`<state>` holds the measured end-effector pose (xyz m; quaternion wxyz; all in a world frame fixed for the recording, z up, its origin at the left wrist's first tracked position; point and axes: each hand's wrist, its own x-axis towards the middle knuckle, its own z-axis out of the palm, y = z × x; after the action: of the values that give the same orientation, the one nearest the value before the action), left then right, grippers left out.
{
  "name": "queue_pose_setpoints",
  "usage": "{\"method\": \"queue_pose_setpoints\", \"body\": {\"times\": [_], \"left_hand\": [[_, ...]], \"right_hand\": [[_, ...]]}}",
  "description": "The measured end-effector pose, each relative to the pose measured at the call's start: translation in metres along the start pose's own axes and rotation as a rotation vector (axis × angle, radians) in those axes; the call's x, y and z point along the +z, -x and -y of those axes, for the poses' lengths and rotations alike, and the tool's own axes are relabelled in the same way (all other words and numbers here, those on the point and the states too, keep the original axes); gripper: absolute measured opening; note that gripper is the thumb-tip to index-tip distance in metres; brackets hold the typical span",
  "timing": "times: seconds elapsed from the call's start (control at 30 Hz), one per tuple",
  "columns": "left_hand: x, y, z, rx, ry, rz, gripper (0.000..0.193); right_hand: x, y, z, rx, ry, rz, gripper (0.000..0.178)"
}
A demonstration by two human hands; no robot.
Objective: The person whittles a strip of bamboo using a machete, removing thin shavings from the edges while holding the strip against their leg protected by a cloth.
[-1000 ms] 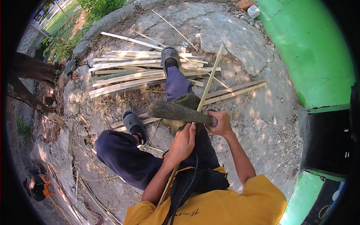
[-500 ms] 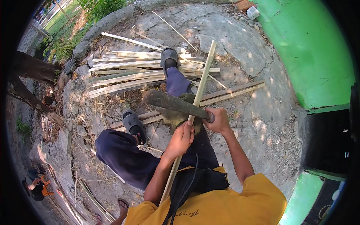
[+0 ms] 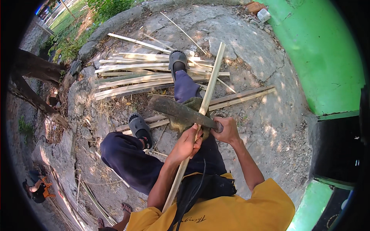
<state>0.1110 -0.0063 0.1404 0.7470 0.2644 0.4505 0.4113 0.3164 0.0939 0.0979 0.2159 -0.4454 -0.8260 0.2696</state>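
Observation:
A long pale bamboo strip [image 3: 212, 79] runs slantwise from beside my body, over my lap and out past my thigh. My left hand [image 3: 187, 144] is closed round it just on the near side of a dark, broad-bladed machete [image 3: 175, 111]. My right hand [image 3: 226, 130] grips the machete's handle, to the right of the strip. The blade lies across the strip and points left, its tip over the ground between my legs. Beneath the crossing, a worn greenish-brown cloth [image 3: 180, 124] covers part of my thigh; blade and strip partly hide it.
Several split bamboo strips [image 3: 133, 82] lie piled around my outstretched foot. Two longer pieces [image 3: 246, 96] pass under my leg. A green wall [image 3: 312, 50] stands at right, tree trunks [image 3: 38, 69] at left. Another person [image 3: 37, 190] sits at far left; another's foot [image 3: 126, 208] shows nearby.
The machete and my right hand have come slightly nearer to my body along the strip. My left hand keeps its grip. The whole view has shifted a little.

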Motion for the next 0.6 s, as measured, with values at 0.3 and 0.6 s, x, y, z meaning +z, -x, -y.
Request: {"method": "queue_pose_setpoints", "body": {"times": [0.3,0.6], "left_hand": [[-0.002,0.001,-0.002,0.012,-0.002,0.006,0.045],[0.000,0.003,-0.005,0.026,-0.027,-0.021,0.046]], "right_hand": [[-0.004,-0.001,0.007,-0.011,-0.012,0.001,0.024],[0.000,-0.006,0.010,-0.032,-0.042,0.020,0.024]]}}
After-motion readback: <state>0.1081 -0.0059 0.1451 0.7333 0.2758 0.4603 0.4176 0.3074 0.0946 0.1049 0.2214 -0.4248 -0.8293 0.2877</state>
